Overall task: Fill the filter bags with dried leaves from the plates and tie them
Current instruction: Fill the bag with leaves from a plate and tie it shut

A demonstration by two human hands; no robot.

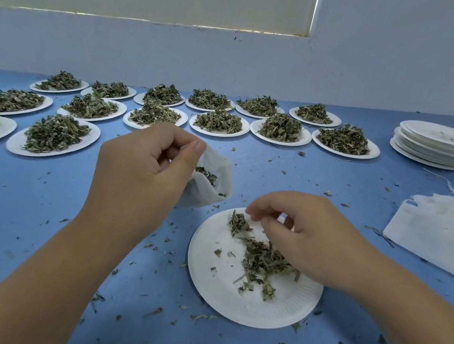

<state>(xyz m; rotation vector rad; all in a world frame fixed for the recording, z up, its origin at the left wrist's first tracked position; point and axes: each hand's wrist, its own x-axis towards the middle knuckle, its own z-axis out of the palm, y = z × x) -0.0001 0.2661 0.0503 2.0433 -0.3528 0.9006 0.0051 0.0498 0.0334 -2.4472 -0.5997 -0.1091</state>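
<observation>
My left hand [145,163] pinches the rim of a white filter bag [207,189] and holds its mouth open just above the blue table. Some dried leaves show inside the bag. A white paper plate [216,291] lies in front of me with a thin scatter of dried leaves [261,261] on it. My right hand [309,232] hovers over the plate's far side, fingers curled down onto the leaves. Whether leaves sit between its fingertips is hidden.
Several paper plates heaped with dried leaves [56,132] stand in rows across the back and left. A stack of used plates [439,148] sits at the far right. A pile of flat white filter bags [452,229] lies on the right. Leaf crumbs litter the blue table [28,227].
</observation>
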